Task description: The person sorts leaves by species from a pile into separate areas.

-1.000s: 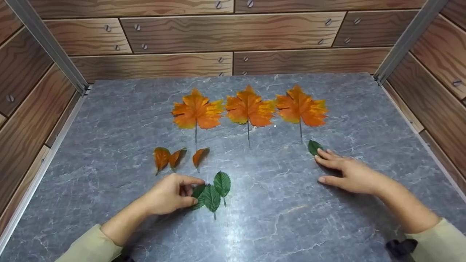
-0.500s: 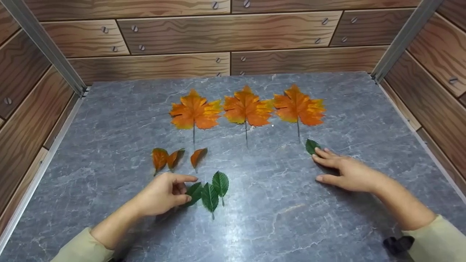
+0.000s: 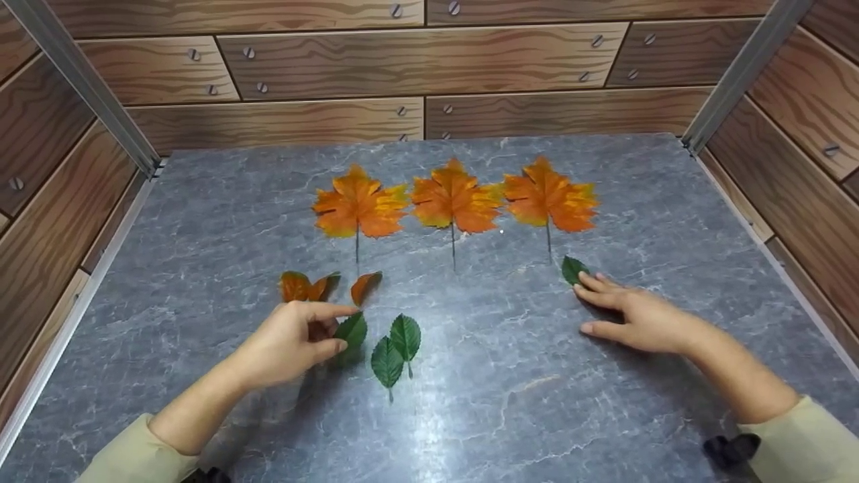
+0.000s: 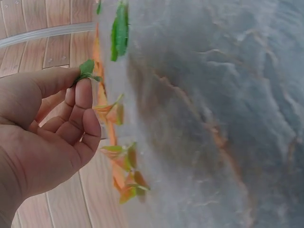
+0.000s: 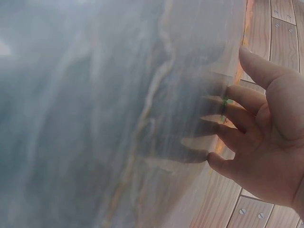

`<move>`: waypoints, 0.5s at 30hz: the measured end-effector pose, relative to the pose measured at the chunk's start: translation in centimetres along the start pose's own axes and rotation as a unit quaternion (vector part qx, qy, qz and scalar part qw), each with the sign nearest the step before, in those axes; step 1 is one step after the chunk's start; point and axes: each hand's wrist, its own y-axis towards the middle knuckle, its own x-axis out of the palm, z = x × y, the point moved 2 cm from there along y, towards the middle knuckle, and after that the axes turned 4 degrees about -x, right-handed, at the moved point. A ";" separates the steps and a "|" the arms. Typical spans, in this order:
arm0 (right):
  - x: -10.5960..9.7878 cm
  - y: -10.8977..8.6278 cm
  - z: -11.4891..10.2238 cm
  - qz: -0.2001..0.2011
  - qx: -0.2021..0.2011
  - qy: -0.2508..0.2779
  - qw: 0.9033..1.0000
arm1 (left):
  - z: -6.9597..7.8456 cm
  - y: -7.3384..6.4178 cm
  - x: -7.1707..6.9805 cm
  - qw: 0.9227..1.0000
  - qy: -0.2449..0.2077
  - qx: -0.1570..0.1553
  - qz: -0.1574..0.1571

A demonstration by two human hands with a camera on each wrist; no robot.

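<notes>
My left hand (image 3: 282, 342) pinches a green leaf (image 3: 351, 330) between thumb and forefinger; in the left wrist view the leaf (image 4: 87, 70) pokes out past the fingertips. Two more green leaves (image 3: 387, 362) lie overlapping on the table just right of it. Beyond that hand are three small orange-brown leaves (image 3: 365, 288), two of them touching and partly hidden behind it. On the right, my right hand (image 3: 637, 318) rests its straight fingers at a single green leaf (image 3: 574, 270), touching its lower edge. That leaf is mostly hidden in the right wrist view.
Three large orange maple leaves (image 3: 453, 201) lie in a row along the back of the grey marbled table (image 3: 483, 416), stems toward me. Wood-patterned walls (image 3: 429, 60) enclose the back and sides, with metal posts (image 3: 748, 77) at the back corners.
My left hand has drawn one green leaf leftward out of the overlapping group and lifted it toward the orange-brown leaves. The right hand stays at its leaf.
</notes>
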 end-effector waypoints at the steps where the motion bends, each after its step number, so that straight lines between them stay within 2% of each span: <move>1: 0.0 0.0 0.1 0.002 -0.002 0.000 1.000 | 0.3 0.0 -0.1 1.000 -0.004 0.001 0.000; 5: 0.2 0.0 0.5 0.016 -0.016 0.000 1.000 | 1.4 0.1 -0.4 1.000 -0.016 0.009 0.001; 8: 0.2 0.1 0.6 0.022 -0.026 -0.001 0.999 | 2.3 0.4 -0.5 1.000 -0.002 0.025 0.002; 15: -0.1 0.1 0.1 -0.001 0.000 0.001 1.000 | 4.8 1.6 -0.3 0.996 0.046 0.066 0.024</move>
